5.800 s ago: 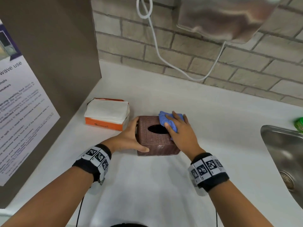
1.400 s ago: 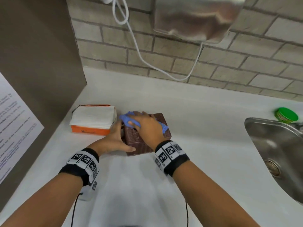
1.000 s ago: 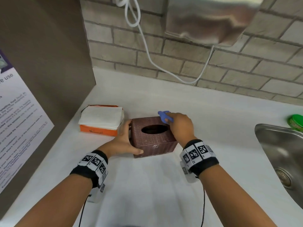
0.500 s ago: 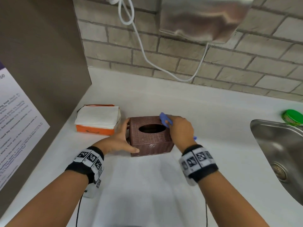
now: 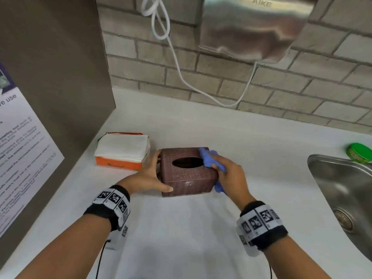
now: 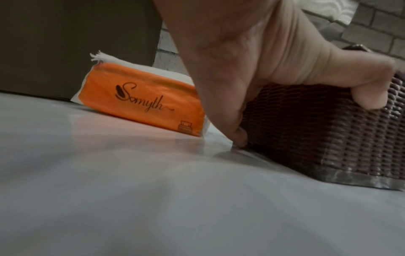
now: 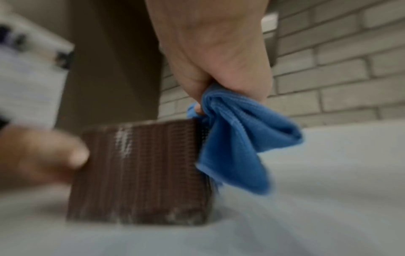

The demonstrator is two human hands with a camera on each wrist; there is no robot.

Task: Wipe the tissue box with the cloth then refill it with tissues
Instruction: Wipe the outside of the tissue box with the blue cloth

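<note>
A brown woven tissue box [image 5: 188, 178] [image 6: 324, 124] [image 7: 140, 173] with an oval top opening stands on the white counter [image 5: 181, 234]. My left hand [image 5: 150, 178] [image 6: 241, 69] holds its left side, thumb across the front face. My right hand [image 5: 231, 176] [image 7: 214, 52] grips a bunched blue cloth [image 5: 210, 161] [image 7: 238, 138] against the box's right side and top right edge. An orange pack of white tissues [image 5: 121, 151] [image 6: 142, 102] lies left of the box.
A brown panel with a printed notice [image 5: 22, 150] walls off the left. A steel sink [image 5: 342, 194] sits at the right, a green lid [image 5: 359, 152] behind it. A metal hand dryer [image 5: 253, 27] and its white cord [image 5: 181, 77] hang on the brick wall.
My right hand has carried the cloth from the box's top over to its right side and down along it. The left hand has kept its hold on the box.
</note>
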